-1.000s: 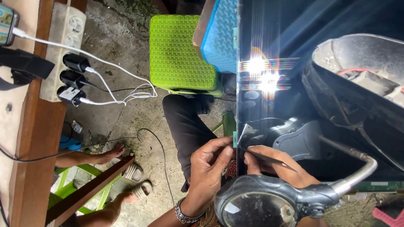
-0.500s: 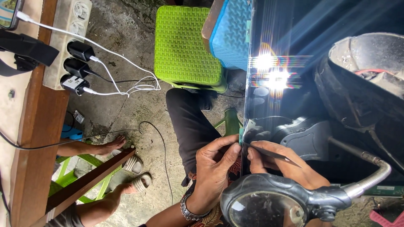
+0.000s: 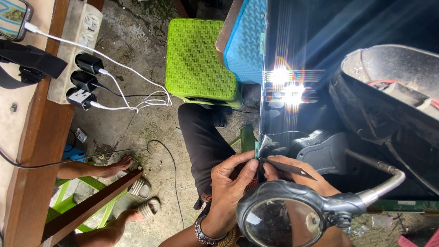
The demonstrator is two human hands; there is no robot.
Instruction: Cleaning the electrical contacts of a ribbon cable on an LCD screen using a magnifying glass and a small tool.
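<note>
Blade [image 3: 286, 167] pinched in right hand [image 3: 302, 176] grip lies level, tip toward left hand [image 3: 231, 183], whose fingers pinch panel edge [image 3: 259, 137].

dark glossy panel [image 3: 347, 68] | flat, reflecting bright light, its edge pinched by fingers | thin dark blade [image 3: 286, 168] | pointing at panel edge, held slanted

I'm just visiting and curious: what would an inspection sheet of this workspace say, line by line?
Surface: glossy dark screen panel, bright glare.
Job's things: thin dark blade at the panel's edge; magnifier lamp on a gooseneck.
Clutter: green stool, blue stool, open dark casing.
Grippers: left hand pinches the panel edge; right hand holds the blade.
Cables: power strip with three chargers, white leads; black wire on the ground.
Surroundings: concrete ground; another person's sandalled feet.
</note>
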